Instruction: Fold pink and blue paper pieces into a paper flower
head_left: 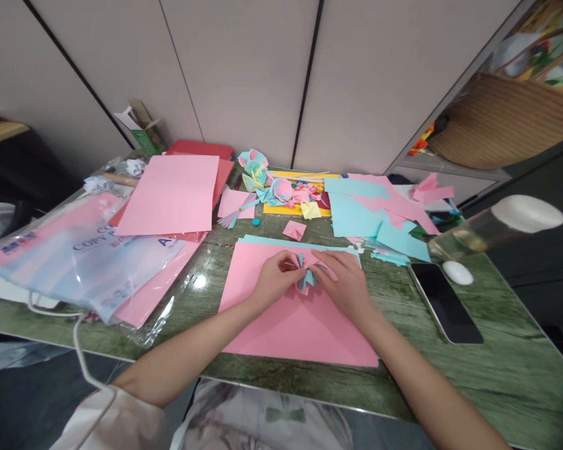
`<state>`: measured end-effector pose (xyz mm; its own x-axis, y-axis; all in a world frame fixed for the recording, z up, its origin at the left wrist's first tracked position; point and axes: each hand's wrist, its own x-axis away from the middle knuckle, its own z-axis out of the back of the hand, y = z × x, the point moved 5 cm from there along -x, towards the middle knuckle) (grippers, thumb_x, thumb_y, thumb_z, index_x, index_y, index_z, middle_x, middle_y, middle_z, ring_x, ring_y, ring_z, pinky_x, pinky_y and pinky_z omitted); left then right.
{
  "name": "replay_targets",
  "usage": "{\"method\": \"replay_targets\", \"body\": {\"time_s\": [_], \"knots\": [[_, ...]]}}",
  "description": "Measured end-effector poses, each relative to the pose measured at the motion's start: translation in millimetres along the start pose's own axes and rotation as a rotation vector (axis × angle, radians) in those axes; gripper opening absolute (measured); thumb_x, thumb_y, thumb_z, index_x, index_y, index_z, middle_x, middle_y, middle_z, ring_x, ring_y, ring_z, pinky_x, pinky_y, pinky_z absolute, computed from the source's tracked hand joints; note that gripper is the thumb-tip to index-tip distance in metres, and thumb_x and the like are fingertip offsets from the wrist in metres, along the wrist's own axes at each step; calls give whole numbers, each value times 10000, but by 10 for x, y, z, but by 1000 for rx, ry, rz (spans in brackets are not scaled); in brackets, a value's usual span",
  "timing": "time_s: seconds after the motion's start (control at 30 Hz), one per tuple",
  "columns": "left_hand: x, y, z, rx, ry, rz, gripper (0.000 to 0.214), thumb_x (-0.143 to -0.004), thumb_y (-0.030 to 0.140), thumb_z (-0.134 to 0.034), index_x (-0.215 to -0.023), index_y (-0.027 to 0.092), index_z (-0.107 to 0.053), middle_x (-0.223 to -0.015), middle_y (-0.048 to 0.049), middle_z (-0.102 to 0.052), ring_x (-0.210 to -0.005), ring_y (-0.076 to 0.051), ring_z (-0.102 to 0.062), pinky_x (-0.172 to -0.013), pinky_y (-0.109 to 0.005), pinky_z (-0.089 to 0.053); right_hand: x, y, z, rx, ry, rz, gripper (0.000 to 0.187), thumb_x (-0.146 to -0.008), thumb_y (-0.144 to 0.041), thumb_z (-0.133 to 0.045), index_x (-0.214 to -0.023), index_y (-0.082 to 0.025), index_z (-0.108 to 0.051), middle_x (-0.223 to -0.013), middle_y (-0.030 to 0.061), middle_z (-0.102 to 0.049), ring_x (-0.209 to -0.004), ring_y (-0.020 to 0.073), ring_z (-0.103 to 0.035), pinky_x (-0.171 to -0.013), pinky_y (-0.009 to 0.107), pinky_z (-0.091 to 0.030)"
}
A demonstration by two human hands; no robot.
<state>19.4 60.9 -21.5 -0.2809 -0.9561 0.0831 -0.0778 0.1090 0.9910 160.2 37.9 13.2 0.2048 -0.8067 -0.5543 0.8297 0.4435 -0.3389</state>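
Note:
Both my hands meet over a large pink sheet (295,319) lying on the green table (497,369). Between them is a small folded paper piece (307,275) in pink and light blue. My left hand (274,278) pinches its left side with closed fingers. My right hand (344,281) presses and grips its right side, fingers curled over the paper. A light blue sheet (281,240) peeks out from under the pink one at its far edge.
A black phone (445,303) lies to the right, with a white oval object (457,272) and a clear bottle (492,228) behind it. Pink paper packs in plastic (84,256) fill the left. Loose pink and blue sheets (375,212) and folded pieces (281,190) sit farther back.

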Motion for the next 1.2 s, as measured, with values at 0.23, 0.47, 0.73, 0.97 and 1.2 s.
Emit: {"method": "replay_targets", "body": {"time_s": [0.23,0.47,0.73,0.97,1.2], "knots": [[11,32,-9,16,14,-20,161,-695,230,-610,-690,164,-464,-581,34,-537,-536,-108,-555,-562,-240,-428,8,-89,86,223,68,127,268,-818,-228,-546,-1084,-232,-577,-966,36,-667,-823,150,-570,-830,344,-323],[29,70,-4,-5,36,-3,150,-688,203,-593,-668,168,-449,-539,43,-530,-481,-105,-551,-502,-224,-418,47,-54,54,246,-4,113,342,-839,-209,-481,-1167,-298,-516,-1025,31,-652,-890,188,-554,-891,393,-274],[31,42,18,-6,37,-15,180,-695,264,-605,-682,173,-451,-571,43,-526,-474,-102,-543,-450,-215,-412,58,-23,79,102,44,51,267,-824,-219,-523,-1057,-327,-597,-969,13,-665,-866,177,-569,-851,385,-312],[24,49,-4,34,-3,-36,231,-702,326,-619,-695,162,-457,-665,15,-558,-513,-94,-538,-476,-222,-425,2,20,80,-245,85,-226,89,-764,-302,-605,-797,-246,-665,-832,28,-573,-816,164,-550,-748,326,-422],[-4,39,25,-19,11,-65,180,-702,270,-614,-686,154,-476,-633,21,-541,-572,-100,-546,-538,-219,-427,-20,66,-13,-325,-66,-288,113,-758,-337,-594,-774,-238,-645,-805,23,-630,-794,182,-562,-741,348,-433]]}}
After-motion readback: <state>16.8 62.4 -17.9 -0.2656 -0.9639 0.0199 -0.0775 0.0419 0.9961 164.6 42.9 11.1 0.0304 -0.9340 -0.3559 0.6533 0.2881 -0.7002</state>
